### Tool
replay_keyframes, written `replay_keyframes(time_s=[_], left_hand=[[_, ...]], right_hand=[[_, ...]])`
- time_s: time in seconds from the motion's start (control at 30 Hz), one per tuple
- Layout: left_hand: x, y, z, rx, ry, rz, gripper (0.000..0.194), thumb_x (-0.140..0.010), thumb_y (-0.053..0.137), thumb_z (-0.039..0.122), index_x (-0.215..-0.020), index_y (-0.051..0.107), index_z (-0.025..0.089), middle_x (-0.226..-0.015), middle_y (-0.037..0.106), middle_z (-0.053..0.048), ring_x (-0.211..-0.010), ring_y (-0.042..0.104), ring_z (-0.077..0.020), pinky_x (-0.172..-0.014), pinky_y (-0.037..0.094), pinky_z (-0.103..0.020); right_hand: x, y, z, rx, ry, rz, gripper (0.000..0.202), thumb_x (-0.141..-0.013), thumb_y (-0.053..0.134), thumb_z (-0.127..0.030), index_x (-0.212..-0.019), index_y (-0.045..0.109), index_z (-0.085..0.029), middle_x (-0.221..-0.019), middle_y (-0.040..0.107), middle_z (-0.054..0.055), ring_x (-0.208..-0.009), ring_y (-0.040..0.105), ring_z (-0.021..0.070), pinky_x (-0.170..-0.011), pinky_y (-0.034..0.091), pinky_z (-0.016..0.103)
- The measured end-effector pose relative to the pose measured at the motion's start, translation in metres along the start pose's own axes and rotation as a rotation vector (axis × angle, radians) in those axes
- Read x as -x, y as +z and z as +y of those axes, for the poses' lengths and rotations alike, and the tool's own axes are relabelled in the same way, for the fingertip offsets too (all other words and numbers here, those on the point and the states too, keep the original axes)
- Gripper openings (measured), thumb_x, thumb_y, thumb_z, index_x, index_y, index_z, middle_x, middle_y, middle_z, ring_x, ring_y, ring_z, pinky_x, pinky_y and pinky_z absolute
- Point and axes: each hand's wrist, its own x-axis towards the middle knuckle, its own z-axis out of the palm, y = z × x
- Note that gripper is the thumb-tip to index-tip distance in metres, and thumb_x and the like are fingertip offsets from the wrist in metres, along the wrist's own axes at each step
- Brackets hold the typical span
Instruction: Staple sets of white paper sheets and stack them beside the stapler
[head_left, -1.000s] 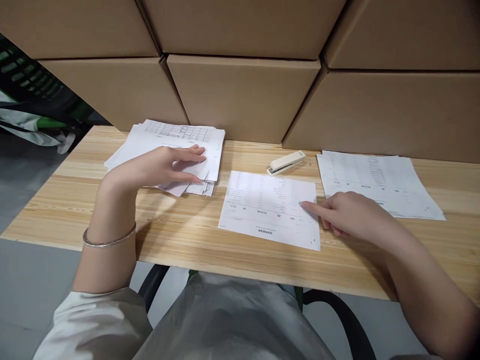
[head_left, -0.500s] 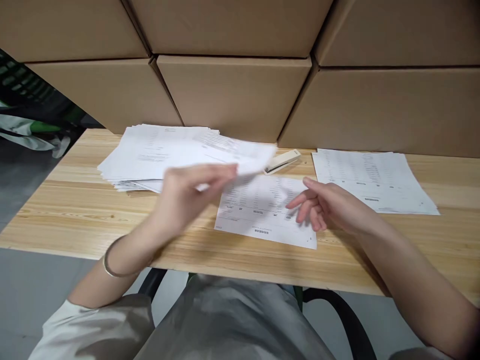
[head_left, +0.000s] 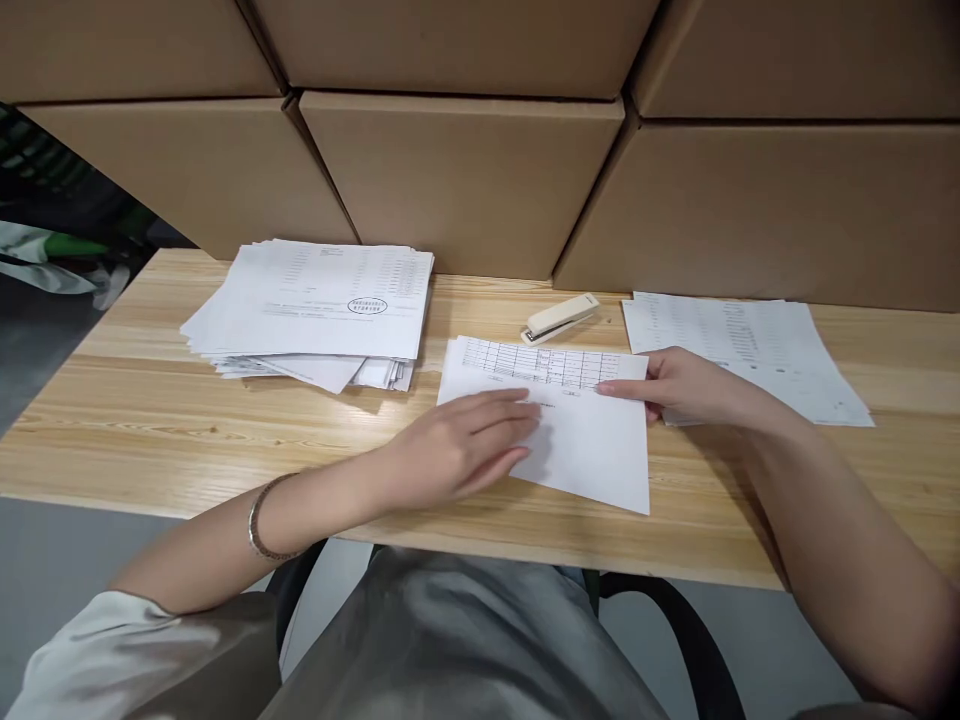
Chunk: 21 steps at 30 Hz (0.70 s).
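Printed sheets of paper lie in front of me, the top one with a table of lines along its far edge. My left hand rests on the left part of the top sheet, fingers stretched out and holding nothing. At the right edge, my right hand pinches the sheets, with one finger on top and others tucked beneath. Just beyond the sheets lies a cream stapler. To the left stands a thick pile of papers, its top page bearing an oval stamp.
A thinner stack of printed papers lies on the right, partly behind my right hand. Cardboard boxes form a wall along the back of the wooden table. Dark and green items show at far left.
My left hand brought a sheet from the left pile onto the sheet in front of me and released it, now lying flat. My right hand has closed on the right edge.
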Motion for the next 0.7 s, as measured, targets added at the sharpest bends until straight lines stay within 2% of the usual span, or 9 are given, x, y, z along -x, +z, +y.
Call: replay_keyframes(time_s=[0.17,0.3,0.4,0.47,0.53,0.63,0.7], left_hand=[[0.009,0.006,-0.007,-0.13,-0.136,-0.044,0.032,-0.097,0.053,0.023,-0.126,0.058,0.011,-0.13,0.063,-0.02,-0.136,0.049,-0.0315,-0.111,0.047,-0.051],[0.015,0.014,-0.005,-0.233,-0.355,-0.13,0.043,-0.099,0.049,0.032,-0.134,0.05,0.007,-0.153,0.035,-0.029,-0.149,0.021,-0.0417,-0.114,0.036,-0.062],[0.02,0.021,-0.005,-0.285,-0.443,-0.217,0.052,-0.1,0.044,0.04,-0.141,0.044,0.008,-0.158,0.023,-0.03,-0.15,0.01,-0.0459,-0.114,0.03,-0.065],[0.023,0.025,-0.007,-0.3,-0.456,-0.266,0.057,-0.1,0.042,0.045,-0.145,0.041,0.011,-0.158,0.022,-0.03,-0.149,0.007,-0.0466,-0.115,0.026,-0.067],[0.025,0.029,-0.009,-0.315,-0.465,-0.299,0.06,-0.1,0.04,0.048,-0.147,0.038,0.011,-0.158,0.022,-0.03,-0.149,0.005,-0.0476,-0.115,0.024,-0.067],[0.027,0.033,-0.01,-0.332,-0.463,-0.321,0.062,-0.1,0.04,0.048,-0.147,0.038,0.008,-0.157,0.021,-0.032,-0.148,0.005,-0.0497,-0.116,0.022,-0.066],[0.027,0.034,-0.01,-0.336,-0.462,-0.314,0.062,-0.1,0.04,0.048,-0.147,0.038,0.008,-0.158,0.02,-0.031,-0.148,0.005,-0.0497,-0.116,0.021,-0.066]], right_hand=[[-0.004,-0.007,-0.004,0.031,0.01,0.022,0.042,-0.07,0.079,-0.053,-0.057,0.057,-0.019,-0.049,0.056,-0.001,-0.046,0.045,0.0084,-0.049,0.036,0.024],[-0.006,-0.005,-0.008,0.024,0.04,0.014,0.046,-0.066,0.079,-0.058,-0.057,0.055,-0.019,-0.048,0.055,-0.001,-0.046,0.045,0.0087,-0.049,0.037,0.024],[-0.007,-0.001,-0.006,0.049,0.062,0.038,0.05,-0.065,0.078,-0.062,-0.056,0.053,-0.019,-0.048,0.053,0.0,-0.044,0.045,0.0091,-0.048,0.036,0.025],[-0.005,0.001,-0.004,0.104,0.057,0.132,0.051,-0.068,0.074,-0.066,-0.059,0.055,-0.02,-0.049,0.053,0.0,-0.045,0.045,0.0103,-0.048,0.035,0.026],[-0.001,0.004,-0.002,0.175,0.015,0.331,0.049,-0.075,0.066,-0.068,-0.067,0.061,-0.02,-0.057,0.059,0.001,-0.052,0.051,0.0135,-0.052,0.038,0.028],[0.005,0.007,0.0,0.211,-0.063,0.629,0.043,-0.084,0.058,-0.064,-0.096,0.07,-0.025,-0.091,0.071,0.004,-0.08,0.063,0.0203,-0.074,0.047,0.035],[0.008,0.009,0.001,0.125,-0.072,0.66,0.048,-0.083,0.061,-0.061,-0.115,0.067,-0.026,-0.107,0.071,0.005,-0.093,0.065,0.0227,-0.083,0.048,0.039]])
